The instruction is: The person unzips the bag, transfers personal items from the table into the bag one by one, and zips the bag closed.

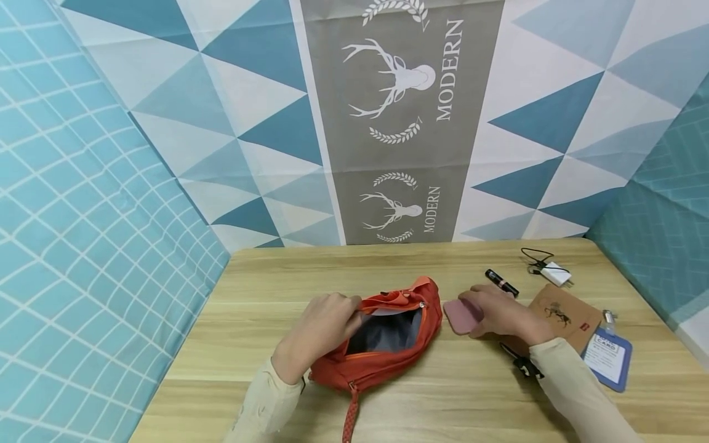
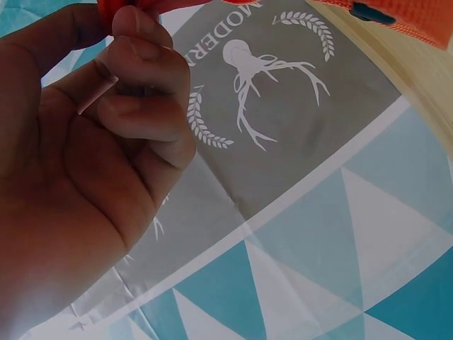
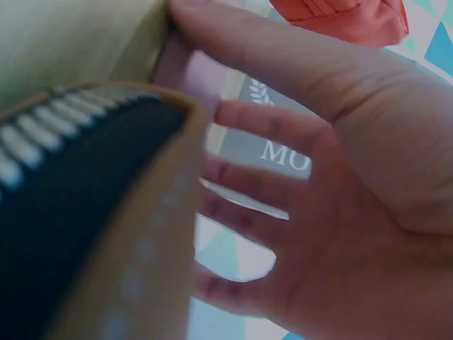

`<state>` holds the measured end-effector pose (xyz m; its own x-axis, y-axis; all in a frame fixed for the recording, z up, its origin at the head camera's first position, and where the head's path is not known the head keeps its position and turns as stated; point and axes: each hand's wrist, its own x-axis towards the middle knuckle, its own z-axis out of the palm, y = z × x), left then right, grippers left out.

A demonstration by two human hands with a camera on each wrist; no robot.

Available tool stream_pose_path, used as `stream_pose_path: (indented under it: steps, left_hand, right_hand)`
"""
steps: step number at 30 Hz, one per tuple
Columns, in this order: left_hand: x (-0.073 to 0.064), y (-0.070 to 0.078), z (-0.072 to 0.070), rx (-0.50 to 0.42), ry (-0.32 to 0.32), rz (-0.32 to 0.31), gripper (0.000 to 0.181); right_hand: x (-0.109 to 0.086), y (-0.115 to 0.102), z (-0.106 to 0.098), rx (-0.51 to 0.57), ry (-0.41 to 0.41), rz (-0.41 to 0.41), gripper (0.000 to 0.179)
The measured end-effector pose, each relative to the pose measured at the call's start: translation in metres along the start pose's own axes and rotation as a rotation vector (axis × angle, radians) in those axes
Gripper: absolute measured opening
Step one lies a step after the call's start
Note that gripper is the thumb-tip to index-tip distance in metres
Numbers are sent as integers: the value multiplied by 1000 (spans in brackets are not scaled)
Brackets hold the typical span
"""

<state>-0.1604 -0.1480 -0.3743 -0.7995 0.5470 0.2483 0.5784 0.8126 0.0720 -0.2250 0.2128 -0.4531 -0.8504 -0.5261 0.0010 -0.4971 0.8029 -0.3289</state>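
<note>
A red waist bag [image 1: 388, 369] lies on the table with its zipped mouth open, showing a grey lining. My left hand [image 1: 318, 329] grips the left part of its rim. In the left wrist view that hand's fingers [image 2: 148, 117] are curled, pinching red fabric at the top edge. To the right of the bag, my right hand [image 1: 501, 314] holds a flat pink item with rounded corners [image 1: 458, 317] between thumb and fingers, low over the table. Its kind is unclear. The right wrist view shows the pink item [image 3: 191, 78] partly hidden behind the thumb.
A brown notebook with a horse print [image 1: 565, 314] lies under and beyond the right forearm. Around it are a blue card holder [image 1: 623, 360], a white charger with black cable [image 1: 556, 274], a black tube [image 1: 501, 283] and a small black item [image 1: 527, 368]. Patterned cloth walls border the table.
</note>
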Motion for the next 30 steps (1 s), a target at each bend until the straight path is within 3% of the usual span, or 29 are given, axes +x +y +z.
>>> stream_pose_path:
  steps: [8, 11, 14, 19, 25, 30]
  left_hand:
    - [0, 1, 0, 5, -1, 7, 25]
    - [0, 1, 0, 6, 0, 11, 25]
    - [0, 1, 0, 6, -1, 12, 24]
    - [0, 1, 0, 2, 0, 13, 25]
    - [-1, 1, 1, -3, 3, 10, 27]
    - [0, 1, 1, 6, 5, 15, 27]
  right_hand:
    - [1, -3, 0, -98, 99, 69, 77]
    - [1, -2, -5, -82, 141, 27, 46]
    - [2, -2, -13, -28, 157, -67, 21]
    - [-1, -6, -26, 1, 124, -151, 26]
    - [-5, -20, -37, -19, 196, -113, 27]
    - [-13, -33, -49, -36, 272, -75, 15]
